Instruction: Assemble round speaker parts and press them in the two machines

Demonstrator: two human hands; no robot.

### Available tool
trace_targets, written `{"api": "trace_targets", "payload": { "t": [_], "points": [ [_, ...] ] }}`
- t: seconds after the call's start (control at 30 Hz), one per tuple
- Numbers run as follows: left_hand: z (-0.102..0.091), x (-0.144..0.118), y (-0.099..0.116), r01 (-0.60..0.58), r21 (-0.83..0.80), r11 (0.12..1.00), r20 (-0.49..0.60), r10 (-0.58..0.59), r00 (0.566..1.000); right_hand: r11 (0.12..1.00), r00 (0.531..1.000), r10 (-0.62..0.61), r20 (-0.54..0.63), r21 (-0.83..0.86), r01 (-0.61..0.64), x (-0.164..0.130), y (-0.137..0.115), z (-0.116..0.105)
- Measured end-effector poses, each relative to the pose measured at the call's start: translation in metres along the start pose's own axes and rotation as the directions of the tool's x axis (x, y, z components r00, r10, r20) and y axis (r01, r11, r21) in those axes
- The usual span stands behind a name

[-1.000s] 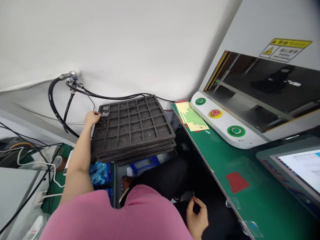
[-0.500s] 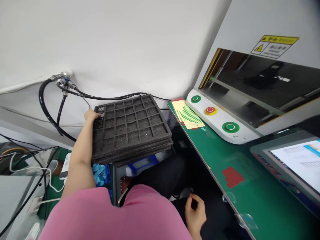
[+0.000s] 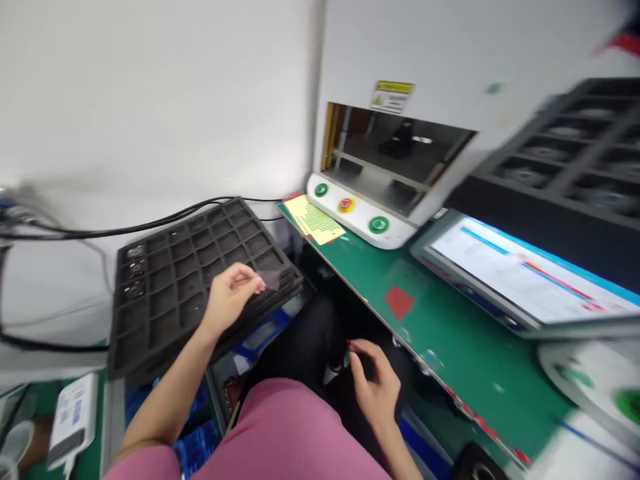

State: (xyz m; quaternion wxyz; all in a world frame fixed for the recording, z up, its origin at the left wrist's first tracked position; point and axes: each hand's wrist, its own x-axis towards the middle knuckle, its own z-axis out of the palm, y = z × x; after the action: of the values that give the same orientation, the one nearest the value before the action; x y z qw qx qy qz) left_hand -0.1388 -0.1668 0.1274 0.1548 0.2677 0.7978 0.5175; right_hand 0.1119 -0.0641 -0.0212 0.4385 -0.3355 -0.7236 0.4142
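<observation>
My left hand (image 3: 233, 293) is over the right part of a black foam tray (image 3: 165, 313). Its thumb and fingers pinch a thin, see-through piece of film (image 3: 273, 279). Several small round dark parts (image 3: 135, 268) sit in the tray's left column of pockets, while other pockets look bare. In front of the dark trousers, my right hand (image 3: 375, 383) is curled with thumb and forefinger near each other. A tiny red spot shows at the forefinger's tip; what it is, I cannot make out.
A white machine with buttons on its front panel (image 3: 357, 210) stands beyond the green bench (image 3: 450, 333). On the bench are a yellow sheet of green dots (image 3: 315, 220), a red patch (image 3: 400, 302) and a screen (image 3: 525, 273). Another pocketed tray (image 3: 565, 153) is at right.
The view has swung right. My left hand has left the parts at the tray's left edge and come right, now with film in its fingers. A third part shows in the left column.
</observation>
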Motion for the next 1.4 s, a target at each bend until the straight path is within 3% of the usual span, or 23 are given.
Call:
{"api": "trace_targets", "payload": {
  "t": [0.1, 0.23, 0.33, 0.4, 0.47, 0.53, 0.67, 0.83, 1.03, 1.17, 1.4],
  "points": [
    [0.061, -0.011, 0.018, -0.095, -0.135, 0.986, 0.291, 0.131, 0.948, 0.997, 1.0, -0.023, 0.001, 0.077, 0.023, 0.034, -0.034, -0.01],
    [0.114, -0.019, 0.038, -0.275, -0.237, 0.932, 0.497, 0.36, 0.789, 0.991, 0.993, -0.014, -0.114, 0.132, 0.029, 0.062, -0.063, -0.029],
    [0.131, -0.024, 0.052, -0.434, -0.306, 0.847, 0.53, 0.531, 0.661, 0.985, 0.969, -0.049, -0.24, 0.15, 0.087, 0.066, -0.073, -0.045],
    [0.136, -0.027, 0.06, -0.488, -0.424, 0.763, 0.558, 0.645, 0.522, 0.982, 0.952, -0.095, -0.292, 0.131, 0.138, 0.063, -0.076, -0.056],
    [0.14, -0.028, 0.068, -0.461, -0.558, 0.69, 0.582, 0.721, 0.376, 0.977, 0.935, -0.132, -0.33, 0.117, 0.179, 0.059, -0.078, -0.065],
    [0.145, -0.031, 0.074, -0.421, -0.625, 0.657, 0.58, 0.752, 0.313, 0.968, 0.911, -0.163, -0.378, 0.115, 0.221, 0.057, -0.079, -0.07],
    [0.158, -0.041, 0.083, -0.441, -0.647, 0.622, 0.518, 0.783, 0.344, 0.95, 0.859, -0.169, -0.483, 0.153, 0.273, 0.056, -0.08, -0.07],
    [0.166, -0.05, 0.093, -0.48, -0.628, 0.612, 0.492, 0.791, 0.365, 0.922, 0.836, -0.123, -0.535, 0.249, 0.295, 0.053, -0.078, -0.067],
    [0.163, -0.048, 0.101, -0.409, -0.604, 0.684, 0.595, 0.728, 0.34, 0.882, 0.896, -0.118, -0.427, 0.369, 0.292, 0.05, -0.072, -0.081],
    [0.161, -0.048, 0.104, -0.367, -0.587, 0.722, 0.651, 0.69, 0.316, 0.885, 0.924, -0.165, -0.344, 0.361, 0.293, 0.049, -0.074, -0.088],
    [0.156, -0.047, 0.106, -0.397, -0.646, 0.652, 0.583, 0.757, 0.294, 0.896, 0.922, -0.157, -0.353, 0.341, 0.283, 0.048, -0.081, -0.09]
  ]
}}
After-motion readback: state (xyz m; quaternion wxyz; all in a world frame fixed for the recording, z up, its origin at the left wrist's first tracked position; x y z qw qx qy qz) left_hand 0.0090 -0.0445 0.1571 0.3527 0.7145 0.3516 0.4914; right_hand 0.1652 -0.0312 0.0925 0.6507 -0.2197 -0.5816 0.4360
